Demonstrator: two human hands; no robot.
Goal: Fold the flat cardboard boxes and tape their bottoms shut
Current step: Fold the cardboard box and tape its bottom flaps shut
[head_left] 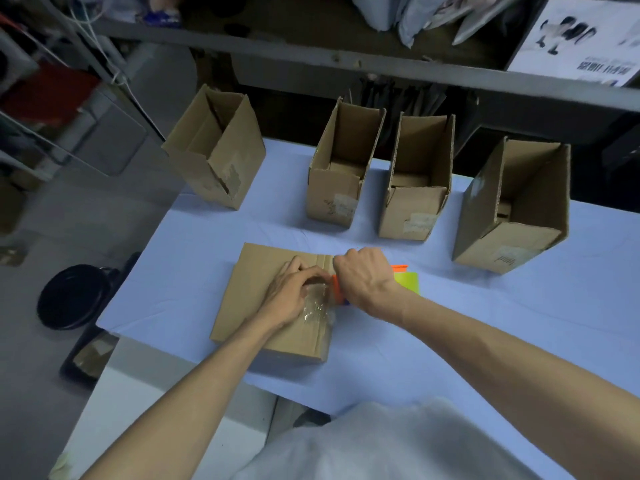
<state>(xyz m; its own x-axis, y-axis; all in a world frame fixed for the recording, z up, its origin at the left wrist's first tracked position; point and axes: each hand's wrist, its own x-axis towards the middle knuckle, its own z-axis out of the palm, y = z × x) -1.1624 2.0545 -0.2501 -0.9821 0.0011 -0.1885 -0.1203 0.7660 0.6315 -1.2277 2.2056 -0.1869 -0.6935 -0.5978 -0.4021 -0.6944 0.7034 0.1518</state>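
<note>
Cardboard box (pixel 263 306) lay bottom-up near the front-left edge of the blue surface (pixel 467 341), four open boxes (pixel 339 188) standing behind it. The right hand (pixel 363 275) gripped an orange-and-green tape dispenser (pixel 406 281); the left hand (pixel 294 289) pinched clear tape (pixel 316 308) on the seam.

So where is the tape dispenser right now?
Head view, centre: the tape dispenser is gripped by the right hand at the right edge of the box, beside the left hand pinching the tape.
</note>
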